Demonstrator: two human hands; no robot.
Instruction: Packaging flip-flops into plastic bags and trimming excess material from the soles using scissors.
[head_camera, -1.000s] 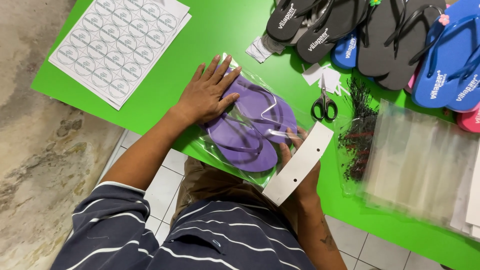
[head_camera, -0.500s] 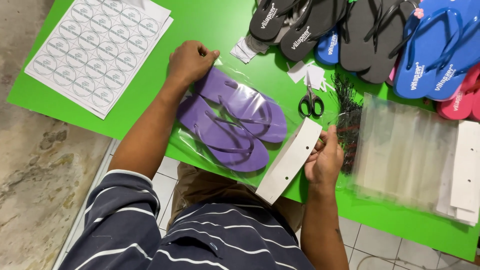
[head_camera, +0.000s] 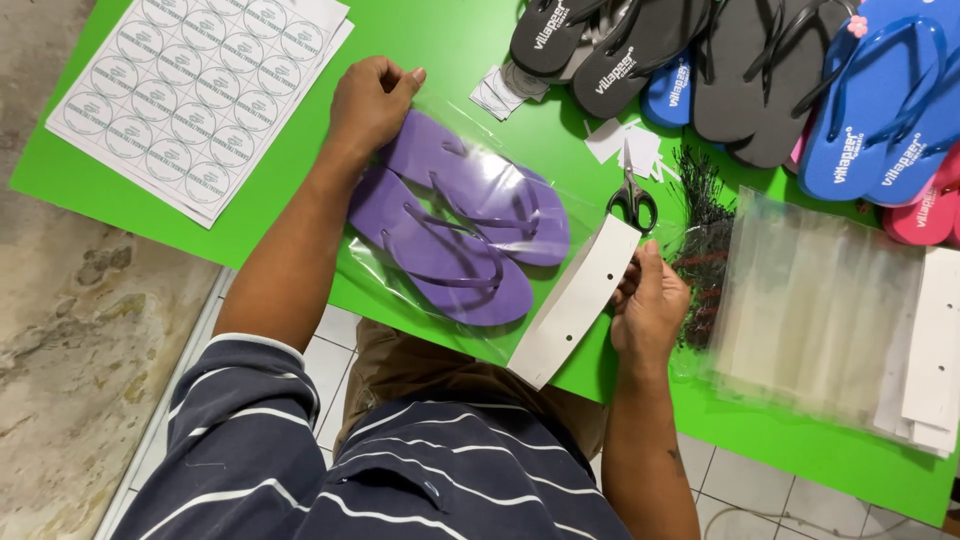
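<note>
A pair of purple flip-flops (head_camera: 455, 225) lies sealed in a clear plastic bag (head_camera: 400, 275) at centre of the green worktop (head_camera: 440, 45). Left hand (head_camera: 368, 100), fingers curled shut, pins the bag's eleven o'clock corner. Right hand (head_camera: 648, 305), fingers clamped, holds a white card strip (head_camera: 575, 300) at the bag's four o'clock edge.

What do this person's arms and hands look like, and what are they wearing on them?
Both hands, the left hand and the right hand, are bare: no gloves, rings or watch show. The forearms are bare too. Short sleeves of a dark navy shirt with thin white stripes cover the upper arms. A small dark mark, perhaps a tattoo, shows on the right forearm.
</note>
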